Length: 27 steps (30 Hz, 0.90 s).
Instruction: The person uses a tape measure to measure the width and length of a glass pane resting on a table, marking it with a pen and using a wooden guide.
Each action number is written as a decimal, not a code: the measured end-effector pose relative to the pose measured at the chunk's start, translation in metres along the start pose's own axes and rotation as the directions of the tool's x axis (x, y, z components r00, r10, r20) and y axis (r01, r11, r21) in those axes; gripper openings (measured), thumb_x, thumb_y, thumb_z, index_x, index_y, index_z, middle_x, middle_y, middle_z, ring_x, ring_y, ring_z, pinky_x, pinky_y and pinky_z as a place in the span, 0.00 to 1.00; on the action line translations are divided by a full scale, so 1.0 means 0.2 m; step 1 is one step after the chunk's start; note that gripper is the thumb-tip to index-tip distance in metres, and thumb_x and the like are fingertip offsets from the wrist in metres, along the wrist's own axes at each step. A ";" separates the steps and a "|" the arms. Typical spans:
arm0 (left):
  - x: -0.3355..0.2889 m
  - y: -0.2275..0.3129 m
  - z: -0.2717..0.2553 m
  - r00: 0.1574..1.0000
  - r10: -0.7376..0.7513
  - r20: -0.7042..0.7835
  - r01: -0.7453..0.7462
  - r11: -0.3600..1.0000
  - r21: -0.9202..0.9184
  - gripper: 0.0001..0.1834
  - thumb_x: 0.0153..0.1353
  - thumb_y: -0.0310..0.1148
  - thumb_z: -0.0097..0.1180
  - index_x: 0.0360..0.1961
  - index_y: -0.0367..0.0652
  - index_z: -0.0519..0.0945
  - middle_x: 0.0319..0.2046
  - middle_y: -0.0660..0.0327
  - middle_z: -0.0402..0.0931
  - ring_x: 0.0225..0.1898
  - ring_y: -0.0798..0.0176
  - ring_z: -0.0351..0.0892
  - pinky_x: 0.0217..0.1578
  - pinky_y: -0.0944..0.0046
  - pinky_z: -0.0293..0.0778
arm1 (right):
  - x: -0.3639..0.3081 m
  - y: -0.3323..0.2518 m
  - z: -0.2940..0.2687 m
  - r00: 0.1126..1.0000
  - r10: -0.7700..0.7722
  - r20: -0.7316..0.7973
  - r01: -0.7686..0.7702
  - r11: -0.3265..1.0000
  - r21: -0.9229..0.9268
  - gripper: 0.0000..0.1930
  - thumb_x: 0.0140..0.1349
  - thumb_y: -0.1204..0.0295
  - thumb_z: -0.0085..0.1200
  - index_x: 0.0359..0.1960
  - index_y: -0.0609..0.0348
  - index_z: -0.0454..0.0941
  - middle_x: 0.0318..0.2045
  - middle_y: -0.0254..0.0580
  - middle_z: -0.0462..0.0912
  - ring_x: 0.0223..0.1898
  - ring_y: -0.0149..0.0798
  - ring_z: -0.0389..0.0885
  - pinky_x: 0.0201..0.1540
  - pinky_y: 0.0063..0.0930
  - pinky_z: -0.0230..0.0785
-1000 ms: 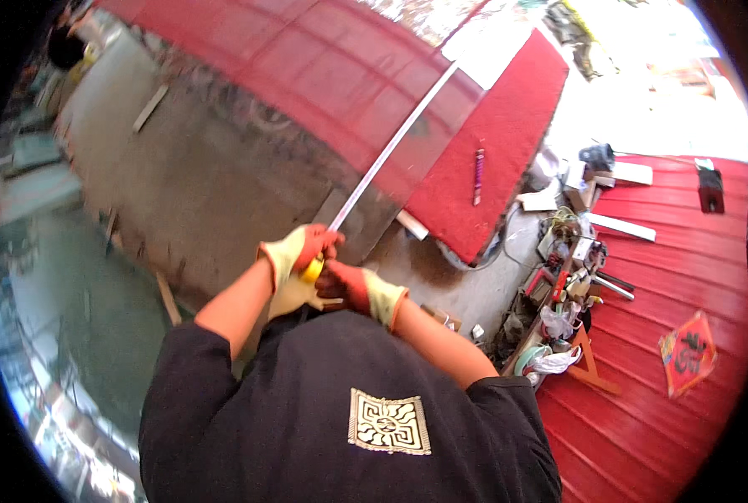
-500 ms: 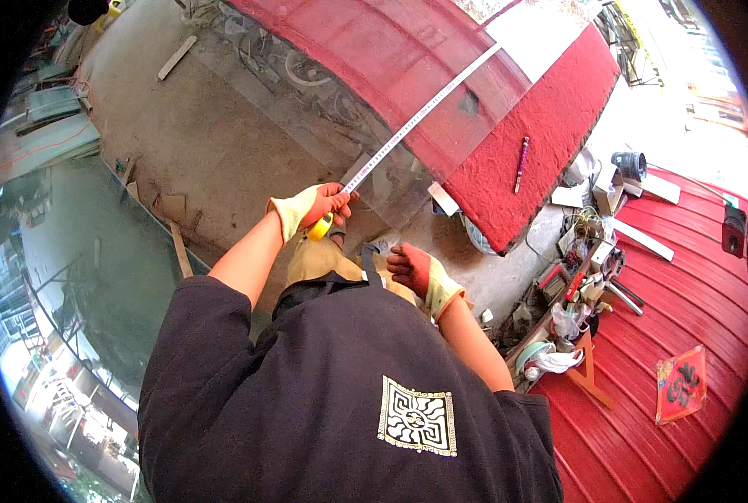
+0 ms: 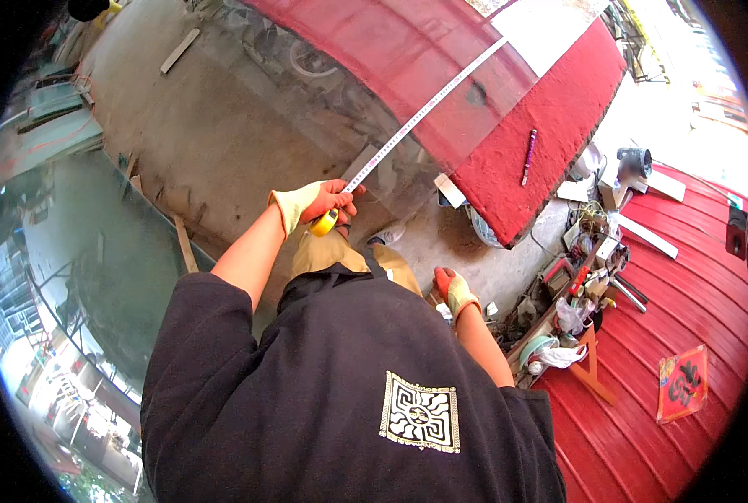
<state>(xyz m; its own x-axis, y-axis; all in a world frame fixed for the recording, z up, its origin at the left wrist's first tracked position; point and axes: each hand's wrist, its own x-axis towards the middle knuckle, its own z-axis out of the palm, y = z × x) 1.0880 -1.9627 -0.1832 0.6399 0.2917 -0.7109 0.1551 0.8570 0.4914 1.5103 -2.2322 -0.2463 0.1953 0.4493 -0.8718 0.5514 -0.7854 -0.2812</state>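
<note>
My left hand (image 3: 328, 204), in a cream glove with an orange-red palm, is closed around a yellow tape measure (image 3: 324, 223). From it the white blade (image 3: 424, 111) runs out straight across a clear glass sheet (image 3: 391, 180). The sheet lies on a red-covered table (image 3: 550, 126) and overhangs its near left edge. Gloved the same way, my right hand (image 3: 456, 292) hangs low by my right side, its fingers curled; whatever they may hold is hidden. A purple pen (image 3: 530, 157) rests on the red cover, right of the glass.
A pale block (image 3: 449, 190) sticks out at the table's near corner. Cluttered tools and scraps (image 3: 575, 293) line the right, beside red corrugated sheeting (image 3: 684, 268). More glass (image 3: 114, 251) stands at my left, and a wood strip (image 3: 179, 50) lies on the floor.
My right hand has dropped from near my waist, moving right and down to my side. The left hand still holds the tape measure with the blade stretched over the glass. The view has shifted slightly.
</note>
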 end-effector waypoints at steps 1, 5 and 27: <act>-0.01 -0.02 -0.01 1.000 0.008 0.006 -0.008 1.000 -0.005 0.21 0.83 0.36 0.51 0.72 0.46 0.75 0.42 0.62 0.83 0.36 0.70 0.83 0.41 0.68 0.81 | -0.04 0.04 -0.02 0.999 0.039 -0.007 -0.040 0.998 -0.056 0.22 0.75 0.56 0.46 0.50 0.60 0.85 0.53 0.56 0.88 0.57 0.60 0.83 0.61 0.45 0.71; -0.04 -0.08 -0.08 0.996 0.025 0.090 -0.020 0.998 -0.062 0.23 0.82 0.35 0.53 0.74 0.46 0.73 0.43 0.61 0.83 0.36 0.68 0.83 0.42 0.66 0.82 | 0.03 0.59 0.01 0.962 -0.252 0.105 0.267 0.792 -0.549 0.24 0.75 0.52 0.46 0.50 0.60 0.85 0.51 0.56 0.89 0.55 0.59 0.84 0.61 0.45 0.72; -0.24 -0.15 0.21 0.987 0.158 -0.014 -0.158 0.973 -0.170 0.30 0.78 0.39 0.59 0.77 0.44 0.69 0.40 0.63 0.85 0.34 0.67 0.86 0.42 0.62 0.85 | -0.16 0.18 -0.42 0.963 -0.258 -0.082 0.260 0.966 0.010 0.22 0.75 0.52 0.53 0.46 0.62 0.82 0.36 0.43 0.87 0.39 0.37 0.82 0.45 0.38 0.75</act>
<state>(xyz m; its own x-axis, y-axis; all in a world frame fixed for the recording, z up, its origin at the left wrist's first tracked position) 1.0844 -2.0215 -0.1426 0.6458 0.4295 -0.6313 -0.0783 0.8597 0.5048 1.5917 -2.2389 -0.1953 0.1119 0.6700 -0.7339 0.5751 -0.6460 -0.5020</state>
